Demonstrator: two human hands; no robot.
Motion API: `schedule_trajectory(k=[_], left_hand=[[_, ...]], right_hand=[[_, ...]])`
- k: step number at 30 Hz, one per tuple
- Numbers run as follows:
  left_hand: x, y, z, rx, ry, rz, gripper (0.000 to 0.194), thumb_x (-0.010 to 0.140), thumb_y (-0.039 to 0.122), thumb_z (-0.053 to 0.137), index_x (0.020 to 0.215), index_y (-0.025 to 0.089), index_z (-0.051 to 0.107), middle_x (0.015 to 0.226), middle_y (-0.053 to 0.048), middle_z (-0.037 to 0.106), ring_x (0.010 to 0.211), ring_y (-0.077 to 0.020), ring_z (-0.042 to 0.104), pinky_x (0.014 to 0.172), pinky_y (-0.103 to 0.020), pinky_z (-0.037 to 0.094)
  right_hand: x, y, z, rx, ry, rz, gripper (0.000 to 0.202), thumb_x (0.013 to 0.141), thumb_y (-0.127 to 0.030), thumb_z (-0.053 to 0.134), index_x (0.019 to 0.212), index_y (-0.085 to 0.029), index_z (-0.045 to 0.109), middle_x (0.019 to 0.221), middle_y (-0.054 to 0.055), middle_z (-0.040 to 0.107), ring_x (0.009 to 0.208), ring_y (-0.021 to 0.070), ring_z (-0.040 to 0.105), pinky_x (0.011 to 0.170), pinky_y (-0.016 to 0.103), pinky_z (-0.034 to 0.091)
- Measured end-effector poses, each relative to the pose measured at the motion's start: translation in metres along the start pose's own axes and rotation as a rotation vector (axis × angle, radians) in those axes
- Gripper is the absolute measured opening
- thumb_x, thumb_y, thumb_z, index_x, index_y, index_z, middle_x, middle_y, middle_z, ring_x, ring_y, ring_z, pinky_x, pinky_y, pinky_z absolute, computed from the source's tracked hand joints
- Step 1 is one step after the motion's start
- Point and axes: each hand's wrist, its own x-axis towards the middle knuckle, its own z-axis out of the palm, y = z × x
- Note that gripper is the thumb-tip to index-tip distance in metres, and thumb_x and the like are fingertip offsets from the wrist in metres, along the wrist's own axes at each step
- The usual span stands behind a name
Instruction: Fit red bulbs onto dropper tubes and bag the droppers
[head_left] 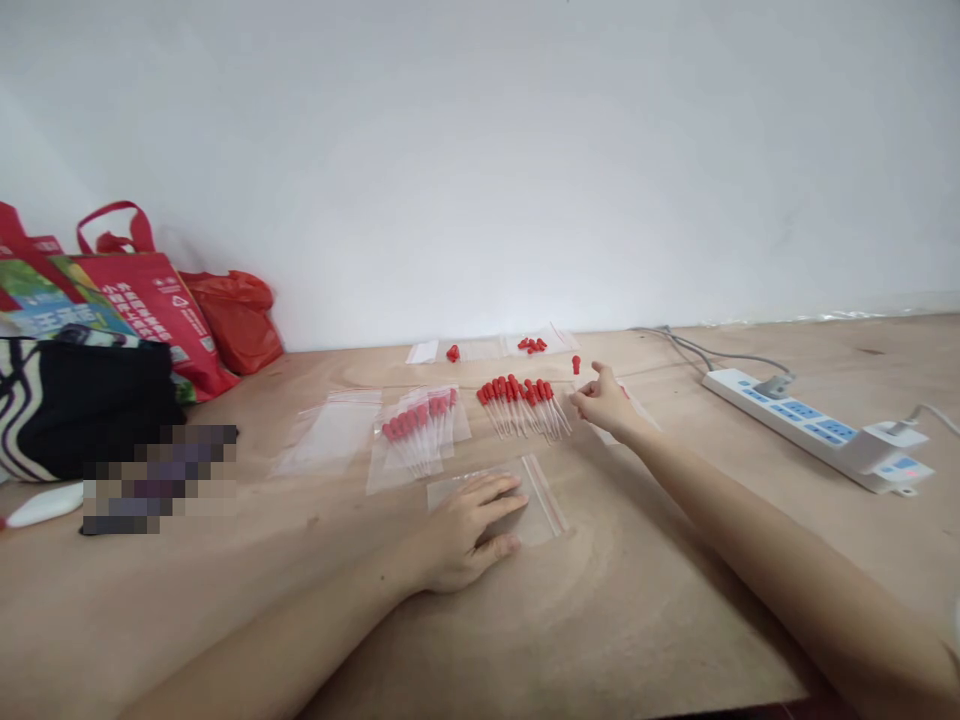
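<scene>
My left hand lies flat with fingers stretched on a clear zip-lock bag, pressing it to the table. My right hand reaches farther out, fingers curled together at the tips. What they hold, if anything, is too small to make out. Beneath it lies another clear bag, with a bit of red showing. A loose red rubber bulb is just beyond the fingertips. Left of this hand, several droppers with red bulbs and clear stems lie in a row.
Bagged droppers overlap at centre left, beside a stack of flat bags. At the back, more bags hold red bulbs. A power strip with cables lies right; shopping bags and dark cloth are left.
</scene>
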Motion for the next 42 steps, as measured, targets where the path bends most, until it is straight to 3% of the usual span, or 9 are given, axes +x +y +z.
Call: schedule_trajectory(k=[3,7,11,22,30,35,42], left_hand=[[0.001,0.002,0.000,-0.009,0.026,0.003,0.038,0.084,0.033,0.044,0.120,0.024,0.046,0.131,-0.006,0.040,0.122,-0.0215,0.034,0.100,-0.043,0.029],[0.001,0.002,0.001,-0.007,0.019,-0.031,0.040,0.082,0.032,0.046,0.121,0.021,0.045,0.134,-0.008,0.036,0.122,-0.0223,0.033,0.098,-0.042,0.032],[0.001,-0.001,0.003,-0.010,0.019,-0.033,0.041,0.082,0.034,0.046,0.121,0.021,0.045,0.134,-0.008,0.036,0.123,-0.0224,0.032,0.098,-0.041,0.032],[0.003,0.000,0.003,-0.035,0.013,-0.031,0.045,0.083,0.033,0.045,0.126,0.023,0.038,0.134,-0.007,0.035,0.124,-0.0223,0.029,0.099,-0.043,0.030],[0.006,0.001,0.002,-0.072,0.043,-0.063,0.054,0.082,0.033,0.046,0.131,0.023,0.027,0.134,-0.007,0.036,0.123,-0.0219,0.031,0.099,-0.041,0.030],[0.007,-0.001,0.003,-0.093,0.042,-0.059,0.057,0.082,0.033,0.046,0.133,0.023,0.022,0.134,-0.007,0.034,0.122,-0.0216,0.033,0.099,-0.040,0.030],[0.006,-0.004,0.005,-0.114,0.072,-0.035,0.055,0.082,0.033,0.046,0.132,0.025,0.023,0.134,-0.006,0.034,0.121,-0.0226,0.033,0.098,-0.041,0.030]], right_hand=[[-0.026,0.002,0.003,0.365,-0.090,-0.054,0.089,0.064,-0.016,0.051,0.132,-0.014,-0.005,0.054,-0.009,0.048,0.044,0.0119,0.053,0.045,0.022,0.044],[-0.058,0.004,0.015,0.573,-0.169,-0.048,0.089,0.063,-0.021,0.056,0.130,-0.022,-0.002,0.058,-0.011,0.047,0.043,0.0116,0.055,0.042,0.023,0.045],[-0.067,0.005,0.027,0.688,-0.135,-0.004,0.082,0.064,-0.030,0.059,0.125,-0.022,0.004,0.058,-0.011,0.047,0.043,0.0110,0.055,0.042,0.023,0.048],[-0.075,0.001,0.034,0.789,-0.161,-0.002,0.058,0.065,-0.047,0.060,0.101,-0.023,0.022,0.058,-0.009,0.054,0.044,0.0092,0.054,0.044,0.022,0.047],[-0.078,-0.002,0.025,0.838,-0.191,0.049,0.053,0.061,-0.047,0.064,0.090,-0.024,0.026,0.061,-0.007,0.057,0.046,0.0089,0.055,0.044,0.021,0.045],[-0.083,-0.008,0.021,0.876,-0.332,0.035,0.046,0.063,-0.044,0.063,0.085,-0.024,0.029,0.071,-0.005,0.061,0.040,0.0070,0.052,0.036,0.018,0.040],[-0.077,0.000,0.014,0.885,-0.566,0.039,0.037,0.066,-0.041,0.063,0.084,-0.021,0.038,0.073,-0.003,0.062,0.043,0.0085,0.057,0.039,0.020,0.044]])
